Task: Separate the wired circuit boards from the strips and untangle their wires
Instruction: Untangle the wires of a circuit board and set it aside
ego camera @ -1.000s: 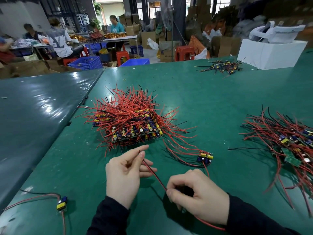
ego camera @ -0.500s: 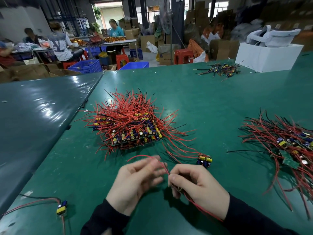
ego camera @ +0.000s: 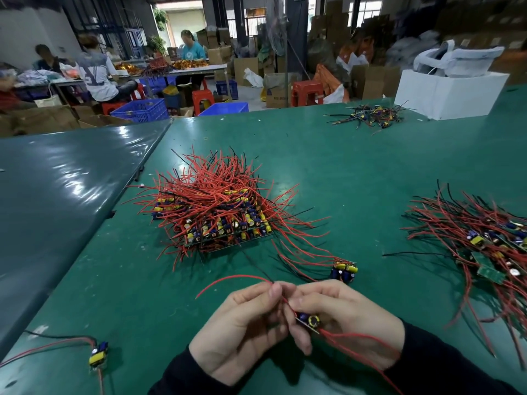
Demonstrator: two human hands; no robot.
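Red-wired circuit board [ego camera: 309, 321] pinched between both hands' fingers [ego camera: 273, 292].

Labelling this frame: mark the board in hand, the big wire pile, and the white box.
board in hand [ego camera: 309, 321], head view, on the round part on its top.
big wire pile [ego camera: 216, 206], head view, middle of the red tangle.
white box [ego camera: 447, 94], head view, its front wall.

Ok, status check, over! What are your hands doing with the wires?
Left hand pinches red wire. Right hand holds small circuit board. Big tangled stack waits ahead. Nothing blocking.
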